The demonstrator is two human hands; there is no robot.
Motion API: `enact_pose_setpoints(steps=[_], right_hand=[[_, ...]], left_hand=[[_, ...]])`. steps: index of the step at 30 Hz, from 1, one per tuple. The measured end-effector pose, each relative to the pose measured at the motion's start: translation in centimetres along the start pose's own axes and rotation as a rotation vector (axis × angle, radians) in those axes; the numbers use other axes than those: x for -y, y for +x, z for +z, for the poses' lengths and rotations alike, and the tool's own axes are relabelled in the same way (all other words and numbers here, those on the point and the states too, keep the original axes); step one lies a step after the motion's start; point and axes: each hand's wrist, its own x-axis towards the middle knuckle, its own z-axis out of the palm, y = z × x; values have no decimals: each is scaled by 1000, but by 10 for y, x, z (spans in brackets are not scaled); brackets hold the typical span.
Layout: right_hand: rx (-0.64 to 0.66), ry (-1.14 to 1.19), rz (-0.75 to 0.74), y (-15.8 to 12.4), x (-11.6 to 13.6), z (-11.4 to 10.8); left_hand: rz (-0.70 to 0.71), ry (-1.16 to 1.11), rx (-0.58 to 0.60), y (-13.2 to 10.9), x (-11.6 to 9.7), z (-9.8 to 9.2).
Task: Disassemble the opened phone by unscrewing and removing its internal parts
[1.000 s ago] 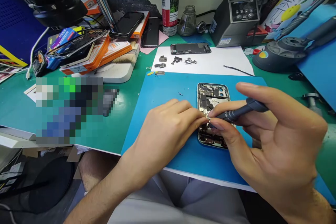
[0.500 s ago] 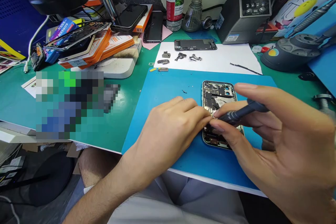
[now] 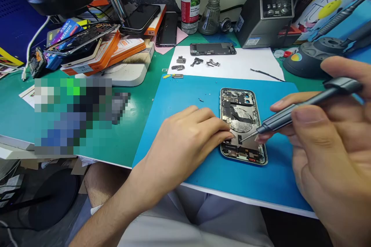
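Observation:
An opened phone [image 3: 246,144] with its inner parts bare lies on the blue mat [image 3: 174,96]. My left hand [image 3: 191,139] reaches in from the left, its fingers closed at the phone's left edge and its fingertips over the rim. What lies between those fingertips is hidden. A grey precision screwdriver [image 3: 290,114] is gripped in my right hand [image 3: 321,139], slanting down to the left. Its thin tip points at the phone's lower middle, close to a small black strip; I cannot tell whether it touches.
Behind the mat, a white sheet [image 3: 246,61] bears a phone screen [image 3: 213,48] and several small metal parts. A bottle [image 3: 191,4], a glass jar [image 3: 210,17] and a grey device [image 3: 265,15] stand at the back. Boxes and phones are piled [image 3: 95,56] at the left.
My right hand has drawn back to the right, away from my left fingertips, and the screwdriver is now in plain sight. More of the phone's inside shows. My left hand stays at the phone's edge.

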Motion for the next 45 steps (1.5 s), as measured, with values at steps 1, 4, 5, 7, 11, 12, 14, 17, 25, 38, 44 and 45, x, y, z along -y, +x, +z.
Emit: enact_pose_setpoints(steps=[1, 4, 5, 7, 11, 12, 14, 17, 25, 38, 44, 45], right_hand=[[2, 38, 58, 1, -2, -1], [17, 143, 166, 7, -6, -6], [29, 175, 176, 9, -6, -7], [56, 270, 197, 13, -3, -7], [109, 433, 236, 16, 4, -6], [101, 447, 248, 16, 5, -5], [84, 468, 251, 14, 7, -3], [91, 476, 231, 10, 10, 0], [16, 479, 160, 7, 20, 4], [43, 576, 294, 4, 9, 2], [60, 604, 312, 8, 9, 2], [60, 599, 314, 8, 10, 2]], left_hand=[[2, -7, 1, 0, 0, 0], [4, -28, 19, -1, 0, -1], [-1, -48, 18, -2, 0, -2], [-42, -142, -40, -4, -3, -5], [-249, -495, -190, -8, -17, -13], [-303, -587, -180, -9, -20, -14], [-381, -767, -126, -9, -26, -13], [-464, -1003, -108, -8, -28, -6], [-568, -1107, -208, -5, -28, 3], [-613, -1104, -235, -6, -34, -1], [-619, -1138, -244, -6, -35, -2], [-622, -1150, -250, -5, -35, -2]])
